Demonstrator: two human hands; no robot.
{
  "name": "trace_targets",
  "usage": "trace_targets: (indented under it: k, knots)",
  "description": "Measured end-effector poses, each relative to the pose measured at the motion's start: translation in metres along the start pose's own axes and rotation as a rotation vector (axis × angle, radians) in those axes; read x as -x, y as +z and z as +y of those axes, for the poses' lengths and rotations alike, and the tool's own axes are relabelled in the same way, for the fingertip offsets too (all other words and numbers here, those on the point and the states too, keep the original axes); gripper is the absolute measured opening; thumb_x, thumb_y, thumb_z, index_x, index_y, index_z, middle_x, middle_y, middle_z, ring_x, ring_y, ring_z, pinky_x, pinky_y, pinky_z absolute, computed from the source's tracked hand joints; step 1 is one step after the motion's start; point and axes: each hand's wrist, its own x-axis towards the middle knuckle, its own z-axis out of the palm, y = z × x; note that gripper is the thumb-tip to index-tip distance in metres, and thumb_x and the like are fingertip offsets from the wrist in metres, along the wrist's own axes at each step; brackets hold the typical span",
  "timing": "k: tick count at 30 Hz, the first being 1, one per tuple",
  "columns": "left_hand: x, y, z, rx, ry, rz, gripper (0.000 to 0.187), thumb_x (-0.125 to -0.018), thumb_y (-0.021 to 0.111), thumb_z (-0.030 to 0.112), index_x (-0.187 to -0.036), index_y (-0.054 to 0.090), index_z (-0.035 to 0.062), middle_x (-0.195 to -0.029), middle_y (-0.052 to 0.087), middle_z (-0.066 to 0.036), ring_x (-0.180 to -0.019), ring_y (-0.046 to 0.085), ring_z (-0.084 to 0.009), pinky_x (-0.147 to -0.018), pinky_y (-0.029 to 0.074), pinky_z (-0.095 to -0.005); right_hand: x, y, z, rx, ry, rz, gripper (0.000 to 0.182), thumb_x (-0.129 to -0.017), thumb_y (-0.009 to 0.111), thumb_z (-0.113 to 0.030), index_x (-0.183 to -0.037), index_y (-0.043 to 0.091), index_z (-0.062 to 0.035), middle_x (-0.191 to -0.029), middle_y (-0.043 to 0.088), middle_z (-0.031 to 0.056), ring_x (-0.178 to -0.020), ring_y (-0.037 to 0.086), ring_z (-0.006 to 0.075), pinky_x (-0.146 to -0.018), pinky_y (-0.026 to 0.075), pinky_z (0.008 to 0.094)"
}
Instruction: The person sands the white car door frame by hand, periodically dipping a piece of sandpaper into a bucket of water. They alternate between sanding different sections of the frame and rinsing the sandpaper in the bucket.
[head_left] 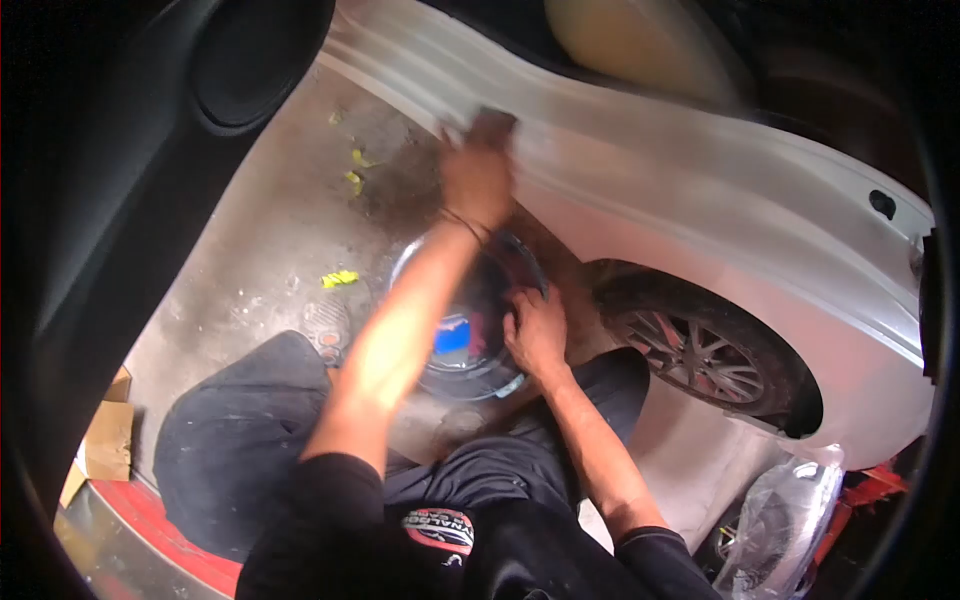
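Observation:
My left hand [480, 180] is stretched forward, smeared by motion, holding a dark block [494, 127] against the lower sill of a silver-grey car body [620, 160]. What kind of block it is cannot be made out. Between my legs stands a round bucket [495, 385], partly covered by my left forearm. Something blue [452, 336] shows inside it. My right hand [537, 332] is closed over the right side of the bucket's rim, fingers bent inward.
An open car door [150, 170] hangs along the left. A wheel [700, 355] sits to the right. Yellow scraps [340, 279] lie on the concrete floor [260, 240]. Cardboard [108, 435] is at lower left, clear plastic wrapping [785, 520] at lower right.

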Motion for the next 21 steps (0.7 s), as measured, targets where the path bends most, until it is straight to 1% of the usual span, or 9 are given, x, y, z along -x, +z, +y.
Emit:
trace_targets:
  k: [2,5,11,12,13,14,16,19,21]
  knots:
    - [0.025,0.015,0.057,0.197,0.056,0.049,0.058,-0.097,0.059,0.011,-0.155,0.058,0.0058,-0.158,0.059,-0.021,-0.148,0.055,-0.0409,-0.128,0.030,-0.0679,-0.009,-0.001,0.000,-0.010,-0.006,0.012,0.033,-0.087,0.077,-0.018,-0.118,0.074,-0.0059,-0.124,0.073,0.0167,-0.129,0.060,0.0445,-0.110,0.050,0.0550]
    - [0.048,-0.002,0.131,0.594,0.013,0.028,0.053,-0.103,0.055,0.009,-0.155,0.057,0.0073,-0.163,0.054,-0.017,-0.155,0.047,-0.0366,-0.128,0.032,-0.0679,0.008,0.026,0.026,-0.273,0.236,-0.092,0.046,-0.092,0.076,-0.031,-0.132,0.072,-0.0084,-0.124,0.074,0.0233,-0.117,0.067,0.0484,-0.099,0.054,0.0564]
    - [0.035,0.007,0.014,0.026,0.270,-0.033,0.066,-0.091,0.061,0.003,-0.155,0.058,0.0159,-0.149,0.069,-0.008,-0.143,0.063,-0.0284,-0.127,0.035,-0.0657,-0.005,0.002,0.006,-0.051,0.025,-0.003,0.033,-0.085,0.076,-0.009,-0.118,0.075,-0.0066,-0.125,0.072,0.0118,-0.132,0.055,0.0460,-0.112,0.050,0.0559]
    - [0.026,-0.006,-0.004,0.243,-0.143,-0.343,0.065,-0.093,0.061,0.003,-0.157,0.057,0.0160,-0.147,0.070,-0.009,-0.144,0.062,-0.0296,-0.127,0.034,-0.0663,-0.006,-0.001,0.003,-0.066,0.044,0.006,0.029,-0.085,0.074,-0.009,-0.114,0.076,-0.0069,-0.123,0.072,0.0096,-0.133,0.056,0.0435,-0.110,0.051,0.0552]
    - [0.013,-0.010,-0.032,0.029,-0.163,-0.314,0.062,-0.094,0.063,0.007,-0.154,0.057,0.0174,-0.132,0.075,-0.011,-0.135,0.068,-0.0336,-0.125,0.031,-0.0731,-0.006,-0.001,0.003,-0.103,0.081,0.043,0.029,-0.085,0.074,-0.009,-0.114,0.076,-0.0069,-0.123,0.072,0.0096,-0.133,0.056,0.0435,-0.110,0.051,0.0552]
    - [0.004,-0.006,-0.064,-0.339,0.165,-0.053,0.062,-0.095,0.062,0.009,-0.156,0.055,0.0169,-0.132,0.075,-0.013,-0.140,0.064,-0.0352,-0.124,0.030,-0.0755,-0.005,0.001,0.004,-0.109,0.084,0.033,0.028,-0.084,0.075,-0.011,-0.112,0.077,-0.0054,-0.123,0.072,0.0117,-0.136,0.055,0.0431,-0.112,0.049,0.0568]
    - [-0.024,-0.019,-0.083,-0.445,0.222,-0.140,0.064,-0.099,0.059,0.012,-0.162,0.048,0.0129,-0.155,0.065,-0.016,-0.149,0.058,-0.0346,-0.126,0.024,-0.0771,0.000,-0.001,0.006,-0.117,0.094,0.035,0.028,-0.085,0.075,-0.014,-0.110,0.078,-0.0037,-0.120,0.073,0.0129,-0.140,0.054,0.0412,-0.116,0.046,0.0577]
    - [-0.027,-0.011,-0.023,-0.438,0.085,-0.272,0.053,-0.100,0.057,0.010,-0.152,0.054,0.0100,-0.149,0.067,-0.019,-0.138,0.065,-0.0381,-0.124,0.029,-0.0763,0.004,0.010,0.010,-0.026,0.098,0.061,0.027,-0.086,0.073,-0.018,-0.109,0.079,-0.0037,-0.121,0.073,0.0129,-0.140,0.054,0.0397,-0.118,0.045,0.0567]
    - [0.003,0.011,0.021,-0.157,0.213,-0.283,0.048,-0.097,0.057,0.008,-0.145,0.057,0.0042,-0.141,0.065,-0.029,-0.126,0.066,-0.0502,-0.108,0.049,-0.0653,0.004,0.011,0.009,-0.016,0.135,0.110,0.026,-0.089,0.069,-0.020,-0.107,0.081,-0.0050,-0.122,0.075,0.0123,-0.141,0.054,0.0376,-0.119,0.045,0.0557]
